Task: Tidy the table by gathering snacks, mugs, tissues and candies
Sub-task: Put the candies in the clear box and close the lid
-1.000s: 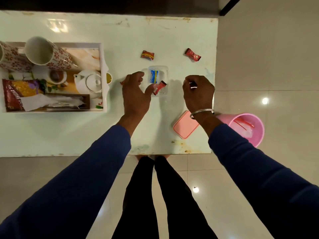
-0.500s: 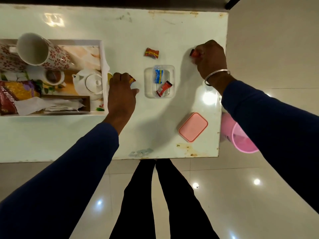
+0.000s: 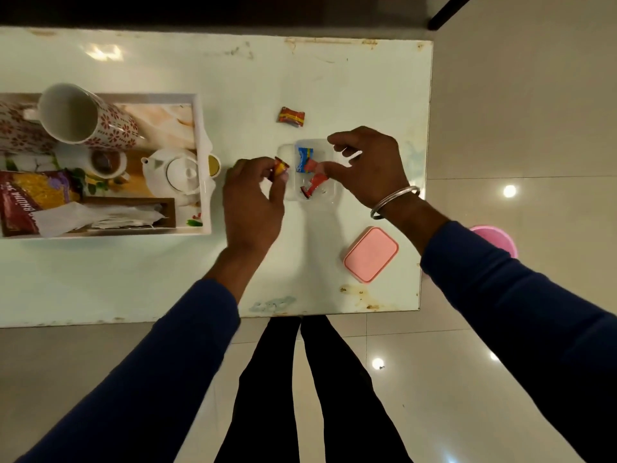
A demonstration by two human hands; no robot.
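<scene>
Table (image 3: 133,279) carries a white tray (image 3: 204,182) and a clear container (image 3: 330,195). Over the container, right hand (image 3: 370,165) pinches a red candy (image 3: 312,165); beside it, left hand (image 3: 253,198) pinches a red-yellow candy (image 3: 279,168).

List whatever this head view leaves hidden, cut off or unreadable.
- Second floral mug: cut off by the left edge.
- Pink bin: mostly behind the right sleeve.
- Snack packet lettering: too blurred to read.
- Right hand: covers part of the clear container.
</scene>
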